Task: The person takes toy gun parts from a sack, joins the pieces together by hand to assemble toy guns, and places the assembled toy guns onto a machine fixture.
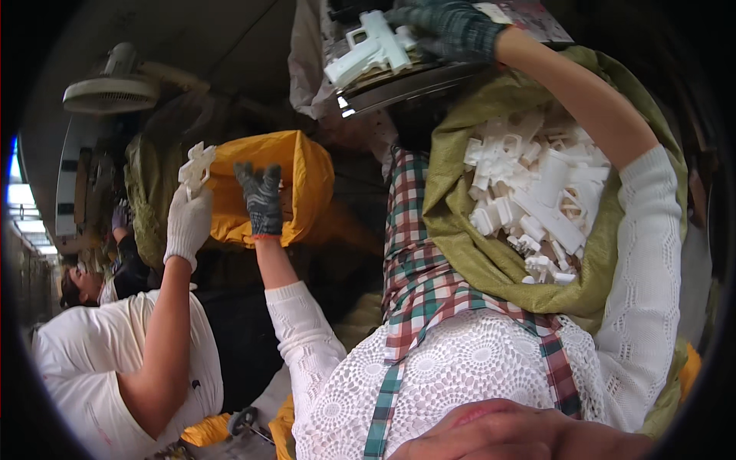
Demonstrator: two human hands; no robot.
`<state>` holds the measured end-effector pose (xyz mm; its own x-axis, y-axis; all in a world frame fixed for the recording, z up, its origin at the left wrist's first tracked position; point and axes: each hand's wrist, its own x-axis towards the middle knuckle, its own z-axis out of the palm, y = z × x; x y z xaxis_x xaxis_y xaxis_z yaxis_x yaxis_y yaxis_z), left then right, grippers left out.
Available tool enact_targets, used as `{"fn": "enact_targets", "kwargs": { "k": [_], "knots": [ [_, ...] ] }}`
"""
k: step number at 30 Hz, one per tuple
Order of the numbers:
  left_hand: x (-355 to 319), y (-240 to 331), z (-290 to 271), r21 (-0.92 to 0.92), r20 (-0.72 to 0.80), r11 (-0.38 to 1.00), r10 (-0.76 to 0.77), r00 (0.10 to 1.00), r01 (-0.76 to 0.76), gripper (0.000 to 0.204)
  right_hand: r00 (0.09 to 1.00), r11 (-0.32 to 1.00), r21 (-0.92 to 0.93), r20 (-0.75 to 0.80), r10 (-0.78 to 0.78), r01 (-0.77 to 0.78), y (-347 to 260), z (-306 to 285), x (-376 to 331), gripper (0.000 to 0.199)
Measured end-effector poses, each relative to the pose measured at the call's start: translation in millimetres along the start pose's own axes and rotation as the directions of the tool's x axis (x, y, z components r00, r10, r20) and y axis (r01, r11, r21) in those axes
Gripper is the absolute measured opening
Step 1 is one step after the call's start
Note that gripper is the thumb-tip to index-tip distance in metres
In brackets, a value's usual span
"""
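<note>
My left hand (262,201), in a dark grey knit glove, is raised in front of an orange woven sack (310,180). Its fingers are spread and nothing shows in them. At the top, my right hand (452,31) wears a similar dark glove and reaches over a dark work surface (418,86). Right beside it lie white plastic toy gun parts (372,50), one shaped like a pistol. Motion blur hides the right fingers, so their grip is unclear. Below my right arm, an olive woven sack (445,207) holds many white toy gun parts (548,199).
On my left, a co-worker in a white shirt (146,360) holds up a small white plastic part (197,165) in a white-gloved hand (188,222). Farther back are a white fan (111,92) and another person (84,284). Orange sacking (207,431) lies at the lower left.
</note>
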<state>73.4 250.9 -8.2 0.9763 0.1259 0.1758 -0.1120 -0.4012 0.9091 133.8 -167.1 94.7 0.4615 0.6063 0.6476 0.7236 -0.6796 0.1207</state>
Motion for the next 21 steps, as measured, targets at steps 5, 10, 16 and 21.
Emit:
{"fn": "enact_targets", "kwargs": {
  "k": [5,10,16,21],
  "knots": [
    [54.6,50.0,14.4,-0.990,-0.003,0.143,-0.165,0.986,0.021,0.080,0.898,0.948,0.143,0.386,0.213,-0.286,-28.5,-60.1,-32.4,0.041],
    [81.7,66.2,-15.0,-0.926,-0.231,0.378,-0.555,0.799,-0.005,0.081,0.796,0.831,0.285,0.540,0.274,-0.479,-57.1,-85.8,-65.5,0.047],
    [95.6,46.6,-49.8,-0.895,-0.286,0.445,-0.561,0.776,-0.008,0.071,0.740,0.760,0.332,0.613,0.277,-0.559,-60.2,-89.7,-71.6,0.045],
    [115.7,54.8,-33.5,-0.729,-0.176,0.667,-0.398,0.900,0.153,0.063,0.795,0.798,0.338,0.545,0.266,-0.499,-66.5,-86.5,-74.5,0.041]
  ]
}}
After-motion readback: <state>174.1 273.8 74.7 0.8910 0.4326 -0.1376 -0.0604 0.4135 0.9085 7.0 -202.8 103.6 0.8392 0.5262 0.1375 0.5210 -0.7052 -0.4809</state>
